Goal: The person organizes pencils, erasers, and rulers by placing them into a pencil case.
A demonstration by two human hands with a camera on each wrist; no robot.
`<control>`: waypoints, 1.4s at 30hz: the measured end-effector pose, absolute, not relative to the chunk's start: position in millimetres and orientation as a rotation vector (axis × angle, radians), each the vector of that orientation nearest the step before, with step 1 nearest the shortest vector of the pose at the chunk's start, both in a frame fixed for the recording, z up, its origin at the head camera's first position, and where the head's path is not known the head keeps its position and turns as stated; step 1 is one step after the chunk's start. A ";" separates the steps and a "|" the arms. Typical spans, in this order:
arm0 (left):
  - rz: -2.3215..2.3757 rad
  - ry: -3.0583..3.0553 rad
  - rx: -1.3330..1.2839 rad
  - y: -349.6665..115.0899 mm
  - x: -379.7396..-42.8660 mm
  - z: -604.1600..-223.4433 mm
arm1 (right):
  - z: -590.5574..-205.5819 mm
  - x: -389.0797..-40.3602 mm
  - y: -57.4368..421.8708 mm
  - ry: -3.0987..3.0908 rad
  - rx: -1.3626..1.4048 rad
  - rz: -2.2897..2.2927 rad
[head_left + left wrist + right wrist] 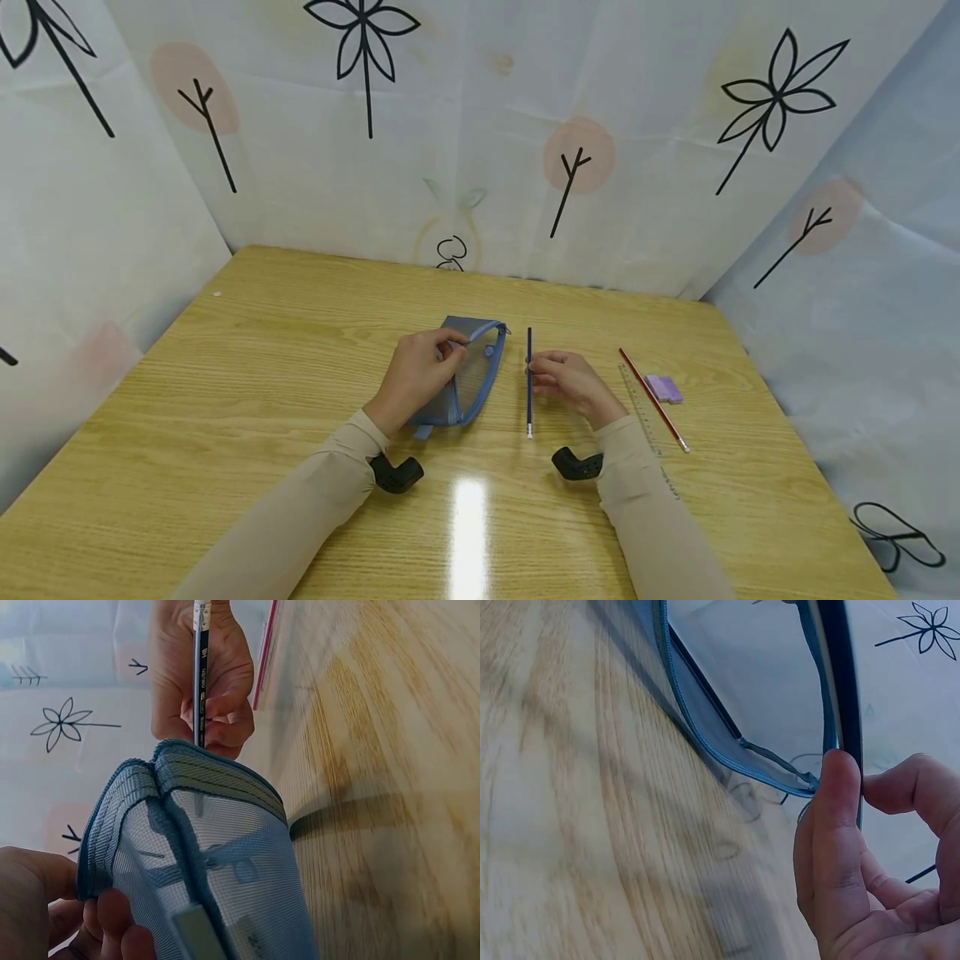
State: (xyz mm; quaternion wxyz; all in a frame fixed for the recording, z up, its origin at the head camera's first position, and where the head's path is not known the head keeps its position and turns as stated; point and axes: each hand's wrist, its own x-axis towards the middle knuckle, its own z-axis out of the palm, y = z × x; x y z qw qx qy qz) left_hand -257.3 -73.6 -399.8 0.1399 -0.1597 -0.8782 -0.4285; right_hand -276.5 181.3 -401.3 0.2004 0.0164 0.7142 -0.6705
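Observation:
A blue mesh zip pouch (pixel 474 379) stands with its mouth unzipped towards the right. My left hand (pixel 420 367) grips the upper edge of that mouth between thumb and fingers; in the left wrist view the thumb and fingertips (pixel 114 911) pinch the zip band. To the right of the pouch, my right hand (pixel 573 383) pinches a dark blue pencil (pixel 529 404) around its middle, the white eraser end towards me. Seen from the right wrist, the pencil (pixel 846 697) overlaps the far rim of the mouth. A dark straight strip (pixel 705 682) shows inside the pouch.
Right of my right hand, a red pencil (pixel 652 398) lies slanted across a clear ruler (pixel 636 400), with a purple eraser (pixel 664 388) beside it. My right forearm overlaps the ruler's near part. A patterned cloth (pixel 480 125) hangs behind the wooden table (pixel 300 333).

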 end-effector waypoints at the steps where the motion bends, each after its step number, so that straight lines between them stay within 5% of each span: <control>1: -1.239 -2.538 -0.462 -73.6 -257.1 -399.6 | -401.6 -276.3 180.5 1.993 0.040 -1.875; 42: -1.239 -2.571 -0.435 -69.6 -256.0 -398.3 | -407.8 -278.6 145.5 1.879 0.007 -1.999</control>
